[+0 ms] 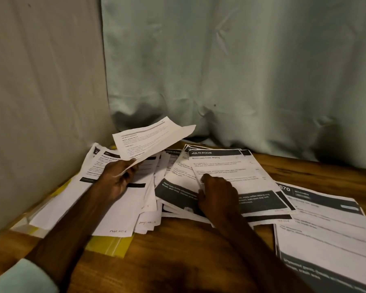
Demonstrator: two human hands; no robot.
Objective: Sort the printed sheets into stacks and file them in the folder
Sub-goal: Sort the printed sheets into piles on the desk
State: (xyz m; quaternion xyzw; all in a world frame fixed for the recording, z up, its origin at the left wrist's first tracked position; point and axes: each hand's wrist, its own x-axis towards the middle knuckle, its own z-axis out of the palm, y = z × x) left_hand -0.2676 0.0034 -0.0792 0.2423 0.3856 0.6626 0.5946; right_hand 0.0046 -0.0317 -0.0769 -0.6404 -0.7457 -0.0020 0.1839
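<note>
This looks like a paperwork corner in a home rather than a proper office. A wooden desk [178,256] fills a corner, with a creased pale green curtain [241,70] along its far edge and a plain beige wall [40,81] along its left edge. Loose printed sheets [230,172] and a yellow folder [110,246] lie on it.

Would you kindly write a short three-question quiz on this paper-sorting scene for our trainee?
1. True or false: the left hand holds a sheet raised above the table.
2. What lies under the left stack? A) a folder B) a laptop C) a tray
3. Fill in: the right hand rests on the middle stack, whose top header reads "____-ROOM".
Key: 1 true; 2 A; 3 MULTI.
</note>
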